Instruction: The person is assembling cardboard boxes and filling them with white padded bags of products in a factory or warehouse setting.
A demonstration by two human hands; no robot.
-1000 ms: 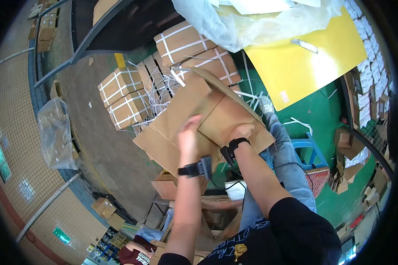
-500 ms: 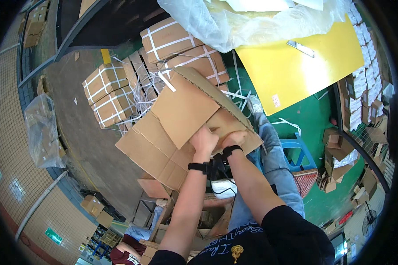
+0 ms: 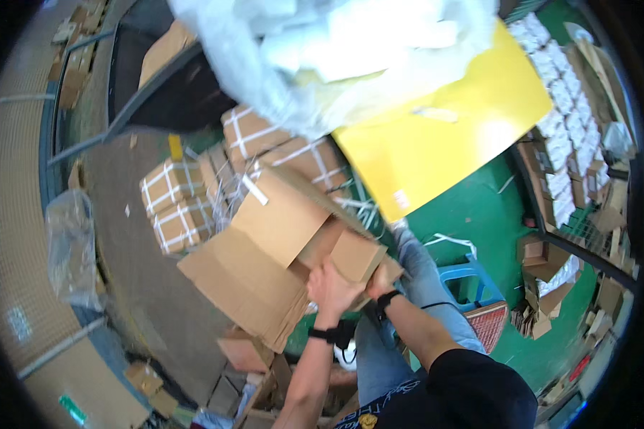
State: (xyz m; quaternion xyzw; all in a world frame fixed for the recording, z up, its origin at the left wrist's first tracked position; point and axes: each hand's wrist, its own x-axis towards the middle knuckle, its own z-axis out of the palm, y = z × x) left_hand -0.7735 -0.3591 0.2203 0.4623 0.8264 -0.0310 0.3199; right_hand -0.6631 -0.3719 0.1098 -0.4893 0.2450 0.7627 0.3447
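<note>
A large open cardboard carton (image 3: 240, 264) lies tilted before me, its flaps spread to the left and up. At its near right side a smaller brown cardboard box (image 3: 356, 256) sticks up out of the opening. My left hand (image 3: 331, 288) grips the near left side of the smaller box, fingers bent against it. On the right side my right hand (image 3: 383, 279) is closed round the same box, its fingertips partly hidden. Dark bands circle both wrists.
Several strapped cartons (image 3: 175, 204) sit on the floor beyond, among loose white straps. At the upper right is a yellow tabletop (image 3: 472, 121) bearing clear plastic wrap (image 3: 279, 93) and a blurred cutter (image 3: 436, 114). A blue stool (image 3: 472, 282) stands right of my leg.
My hands were down inside the carton; now they have risen with the smaller box between them. The view has shifted, and the yellow tabletop appears further left.
</note>
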